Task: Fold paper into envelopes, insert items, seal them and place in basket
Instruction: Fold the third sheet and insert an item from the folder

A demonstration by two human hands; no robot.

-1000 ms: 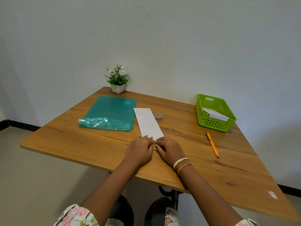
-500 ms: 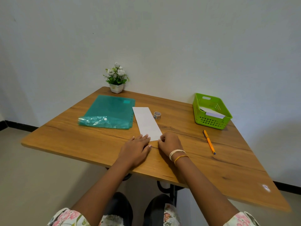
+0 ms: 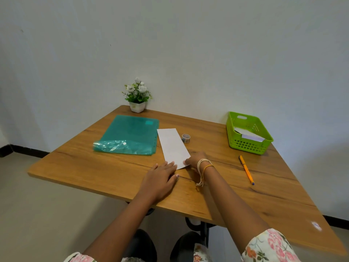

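Note:
A white folded paper strip (image 3: pixel 172 146) lies lengthwise on the wooden table (image 3: pixel 94 171), its near end by my hands. My left hand (image 3: pixel 160 178) rests flat, fingers together, fingertips on the strip's near left corner. My right hand (image 3: pixel 195 159), with wrist bands, presses the near right corner with its fingers. A green basket (image 3: pixel 251 146) stands at the back right with white folded paper inside. A small roll of tape (image 3: pixel 186 138) sits just right of the strip.
A teal plastic folder (image 3: pixel 130 135) lies left of the strip. A potted white flower (image 3: pixel 137 97) stands at the back edge by the wall. An orange pen (image 3: pixel 246 170) lies to the right, in front of the basket.
My hands have spread apart along the strip's near end: the left slid down-left, the right moved to the right corner. The camera has shifted slightly.

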